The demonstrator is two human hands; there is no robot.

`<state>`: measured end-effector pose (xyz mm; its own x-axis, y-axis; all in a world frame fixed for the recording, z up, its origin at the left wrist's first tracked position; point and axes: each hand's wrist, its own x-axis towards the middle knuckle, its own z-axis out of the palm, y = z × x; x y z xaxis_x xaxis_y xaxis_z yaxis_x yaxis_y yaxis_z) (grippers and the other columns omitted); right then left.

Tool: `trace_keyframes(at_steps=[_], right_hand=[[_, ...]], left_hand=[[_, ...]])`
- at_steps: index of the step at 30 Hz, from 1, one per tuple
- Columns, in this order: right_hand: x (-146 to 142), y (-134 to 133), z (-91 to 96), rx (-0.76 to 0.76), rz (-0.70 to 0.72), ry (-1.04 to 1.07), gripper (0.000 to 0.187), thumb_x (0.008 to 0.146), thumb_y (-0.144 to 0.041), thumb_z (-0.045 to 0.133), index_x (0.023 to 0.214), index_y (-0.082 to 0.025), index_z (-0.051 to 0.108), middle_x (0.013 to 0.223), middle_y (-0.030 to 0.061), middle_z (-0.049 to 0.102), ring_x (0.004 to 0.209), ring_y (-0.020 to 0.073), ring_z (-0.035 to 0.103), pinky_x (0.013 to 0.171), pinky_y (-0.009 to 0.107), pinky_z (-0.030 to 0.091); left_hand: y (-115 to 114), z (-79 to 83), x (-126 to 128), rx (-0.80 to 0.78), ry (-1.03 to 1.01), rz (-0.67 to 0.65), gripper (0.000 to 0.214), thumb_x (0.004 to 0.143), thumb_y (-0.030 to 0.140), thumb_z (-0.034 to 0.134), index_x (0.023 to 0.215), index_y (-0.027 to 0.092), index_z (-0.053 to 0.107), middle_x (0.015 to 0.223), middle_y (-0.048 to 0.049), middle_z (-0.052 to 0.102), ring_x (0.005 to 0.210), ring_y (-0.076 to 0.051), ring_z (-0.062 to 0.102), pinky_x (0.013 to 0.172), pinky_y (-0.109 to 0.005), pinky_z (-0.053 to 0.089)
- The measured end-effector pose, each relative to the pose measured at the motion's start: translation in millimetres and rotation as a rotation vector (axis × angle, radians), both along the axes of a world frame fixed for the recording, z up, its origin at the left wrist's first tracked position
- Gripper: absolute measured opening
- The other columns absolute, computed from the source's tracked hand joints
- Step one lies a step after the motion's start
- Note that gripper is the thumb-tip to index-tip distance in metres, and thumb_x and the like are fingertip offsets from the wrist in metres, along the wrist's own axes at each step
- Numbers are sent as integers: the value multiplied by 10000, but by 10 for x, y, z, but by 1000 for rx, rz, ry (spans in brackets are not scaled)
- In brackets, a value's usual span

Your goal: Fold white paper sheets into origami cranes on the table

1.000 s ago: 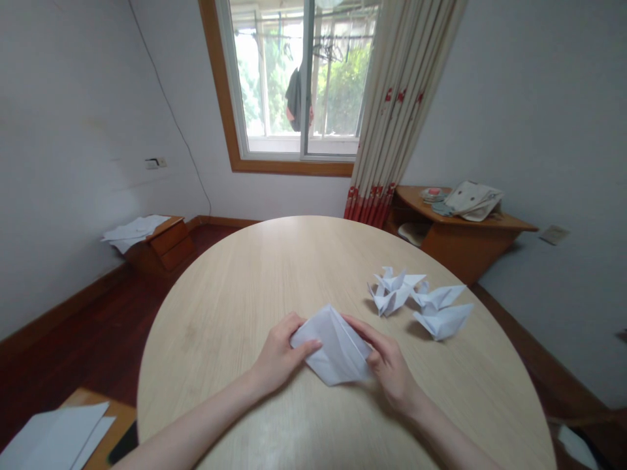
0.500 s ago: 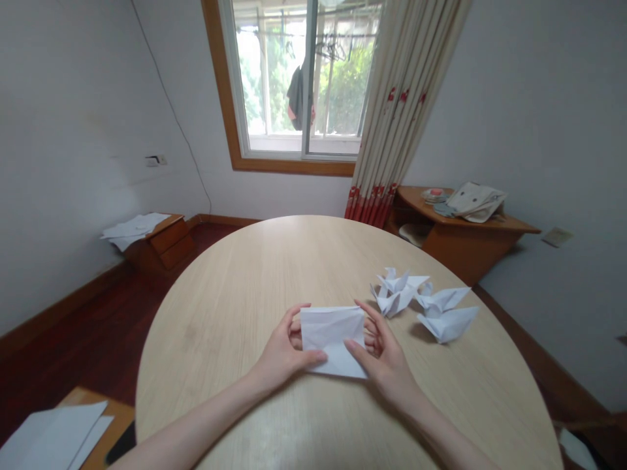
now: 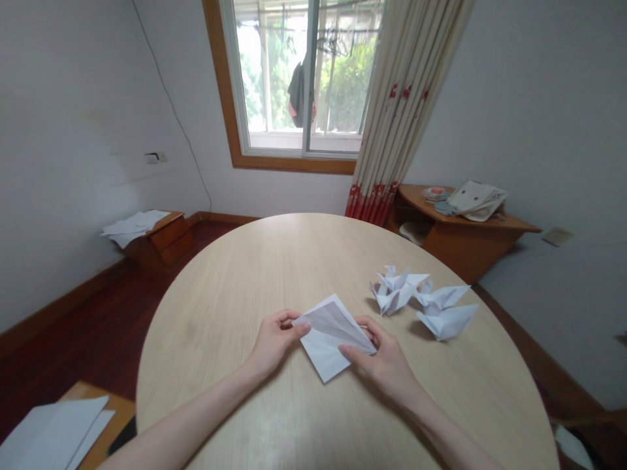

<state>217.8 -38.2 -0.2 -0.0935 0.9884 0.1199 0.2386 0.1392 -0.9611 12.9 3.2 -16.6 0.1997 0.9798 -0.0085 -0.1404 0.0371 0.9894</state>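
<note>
A folded square of white paper (image 3: 329, 333) is held just above a round light-wood table (image 3: 274, 274), one corner pointing toward me. My left hand (image 3: 274, 339) pinches its left corner between thumb and fingers. My right hand (image 3: 385, 356) grips its right side, thumb on top and fingers beneath. Several finished white paper birds (image 3: 421, 301) lie on the table a short way to the right of my right hand.
A stack of white sheets (image 3: 53, 431) rests on a low surface at bottom left. A small wooden cabinet (image 3: 161, 238) with papers stands by the left wall. A corner desk (image 3: 460, 228) with a bag is at the right, beside a curtain and window.
The paper was turned in my hands, from a diamond lying flat, to a square held up facing me, to a tilted diamond now. Both hands kept their hold.
</note>
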Motion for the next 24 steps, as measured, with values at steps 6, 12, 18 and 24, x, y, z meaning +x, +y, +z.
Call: trace_keyframes(at_steps=[6, 12, 18, 24], right_hand=[[-21, -14, 45, -47, 119, -51, 245, 752, -358, 652, 907, -169, 642, 850, 56, 723, 755, 225, 668, 659, 320, 519], [-33, -27, 45, -15, 177, -54, 300, 800, -409, 618, 951, -159, 686, 911, 74, 727, 793, 227, 655, 703, 336, 521], [-21, -9, 5, -50, 137, -8, 275, 759, -417, 664, 847, -159, 632, 782, 46, 677, 689, 175, 607, 601, 271, 483], [-8, -3, 8, -13, 137, -47, 279, 748, -435, 664, 815, -165, 634, 681, 5, 625, 601, 141, 547, 529, 236, 416]], left_hand=[[10, -22, -14, 70, 142, 47, 419, 680, 555, 709, 698, 139, 665, 564, 1, 624, 497, -118, 509, 473, -219, 345], [8, -6, -32, 118, 212, -4, 310, 712, 462, 673, 679, 154, 670, 650, -30, 672, 603, -160, 574, 546, -245, 401], [-26, 26, -8, 107, 254, -82, 235, 709, 385, 653, 668, 155, 677, 631, -19, 660, 598, -151, 556, 588, -252, 404], [-73, 49, -6, 150, 312, -163, 226, 713, 375, 657, 674, 156, 699, 598, -7, 631, 567, -132, 514, 548, -232, 362]])
